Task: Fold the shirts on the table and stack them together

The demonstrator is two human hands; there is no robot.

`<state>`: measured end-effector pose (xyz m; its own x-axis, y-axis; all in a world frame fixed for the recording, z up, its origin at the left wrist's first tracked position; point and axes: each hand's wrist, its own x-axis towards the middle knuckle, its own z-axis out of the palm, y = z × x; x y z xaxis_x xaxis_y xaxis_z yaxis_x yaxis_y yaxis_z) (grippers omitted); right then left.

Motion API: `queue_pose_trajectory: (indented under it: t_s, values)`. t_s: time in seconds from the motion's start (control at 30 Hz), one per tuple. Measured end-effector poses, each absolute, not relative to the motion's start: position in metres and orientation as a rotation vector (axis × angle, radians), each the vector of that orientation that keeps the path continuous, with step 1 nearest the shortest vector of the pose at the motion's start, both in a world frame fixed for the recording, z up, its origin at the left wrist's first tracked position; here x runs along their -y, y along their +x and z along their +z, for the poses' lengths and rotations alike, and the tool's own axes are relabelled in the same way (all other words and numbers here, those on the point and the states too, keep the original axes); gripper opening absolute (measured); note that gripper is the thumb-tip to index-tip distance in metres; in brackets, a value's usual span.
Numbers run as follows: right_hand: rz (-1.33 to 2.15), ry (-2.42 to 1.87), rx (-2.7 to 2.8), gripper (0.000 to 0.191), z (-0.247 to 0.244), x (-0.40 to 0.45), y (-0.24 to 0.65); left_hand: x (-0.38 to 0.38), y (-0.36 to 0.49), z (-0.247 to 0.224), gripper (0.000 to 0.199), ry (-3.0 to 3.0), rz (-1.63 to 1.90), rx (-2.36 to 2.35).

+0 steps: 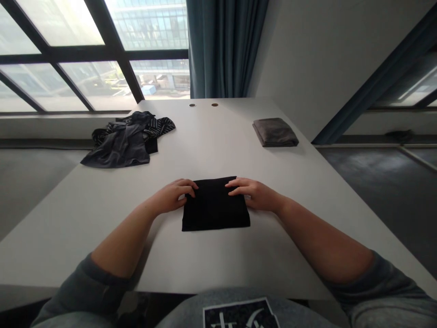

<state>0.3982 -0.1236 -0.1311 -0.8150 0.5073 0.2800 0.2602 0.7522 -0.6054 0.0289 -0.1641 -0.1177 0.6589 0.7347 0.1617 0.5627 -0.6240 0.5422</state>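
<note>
Bench: white surface (pixel 205 150) beside a window (pixel 159 75) and blue curtain (pixel 225 50).
Far left: loose heap of dark clothes (pixel 124 141).
Left hand (pixel 172 196): fingers curled loosely over the folded black cloth's left edge.
Folded black cloth (pixel 215 207): flat on the bench, between both hands.
Right hand (pixel 257 194): fingers slightly spread on its upper right corner.
Far right: folded grey-brown cloth (pixel 276 132), lying well apart from the hands.

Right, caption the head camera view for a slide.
Left hand and right hand on a folded black cloth; farther back on the white table, rumpled clothes and a folded gray cloth.
</note>
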Motion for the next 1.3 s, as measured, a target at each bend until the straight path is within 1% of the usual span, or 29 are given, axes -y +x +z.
queue_pose_trajectory:
  t_s: [0.13, 0.23, 0.27, 0.37, 0.47, 0.57, 0.8, 1.03, 1.2, 1.3]
  values:
    - [0.645, -0.572, 2.601, 0.046, -0.123, 0.134, 0.402, 0.173, 0.041, -0.108, 0.032, 2.519, 0.490, -1.084]
    - [0.595, -0.556, 2.622, 0.043, -0.120, 0.149, 0.393, 0.190, 0.074, -0.113, 0.035, 2.529, 0.609, -1.214]
    - [0.581, -0.568, 2.618, 0.041, -0.122, 0.156, 0.388, 0.198, 0.086, -0.119, 0.039, 2.523, 0.637, -1.263]
    - [0.516, -0.756, 2.546, 0.042, -0.139, 0.179, 0.370, 0.219, 0.116, -0.146, 0.063, 2.548, 0.633, -1.333]
    - [0.400, -1.048, 2.513, 0.057, -0.160, 0.197, 0.359, 0.229, 0.123, -0.166, 0.072, 2.619, 0.572, -1.342]
    - [0.311, -1.228, 2.600, 0.068, -0.171, 0.203, 0.356, 0.230, 0.116, -0.171, 0.073, 2.682, 0.511, -1.332]
    - [0.198, -1.357, 2.631, 0.071, -0.171, 0.204, 0.360, 0.233, 0.109, -0.176, 0.071, 2.722, 0.488, -1.465]
    - [0.202, -1.456, 2.526, 0.083, -0.184, 0.203, 0.367, 0.233, 0.094, -0.194, 0.068, 2.494, 0.549, -1.795]
    - [0.233, -1.488, 2.521, 0.084, -0.185, 0.202, 0.368, 0.224, 0.080, -0.203, 0.070, 2.271, 0.583, -1.986]
    - [0.287, -1.503, 2.472, 0.080, -0.185, 0.193, 0.371, 0.216, 0.075, -0.205, 0.070, 2.161, 0.654, -2.029]
